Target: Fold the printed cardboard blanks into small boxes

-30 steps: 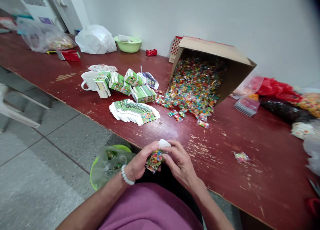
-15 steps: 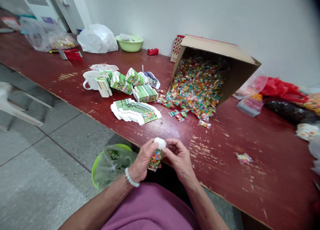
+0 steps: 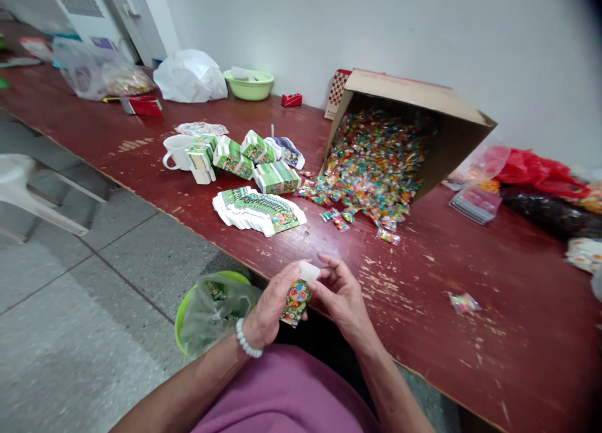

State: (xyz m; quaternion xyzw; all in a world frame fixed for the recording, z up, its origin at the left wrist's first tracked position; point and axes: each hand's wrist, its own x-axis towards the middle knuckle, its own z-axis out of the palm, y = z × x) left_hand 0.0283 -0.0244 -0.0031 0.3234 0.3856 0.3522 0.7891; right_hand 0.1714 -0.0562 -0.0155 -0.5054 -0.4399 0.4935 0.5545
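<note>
Your left hand clasps carton; right hand at 12-o'clock flap, pinch unclear. Likely flap-folding; next needs steady hold.

- No word, brand or number can be read with certainty.
- On the small carton, coloured print is shown, but no lettering can be made out.
- On the fanned cartons, green print is partly hidden by overlap.
- On the banded green bundle, the print is too small to be read.
- On the red-checked box, small dark marks below the checks cannot be deciphered.
</note>
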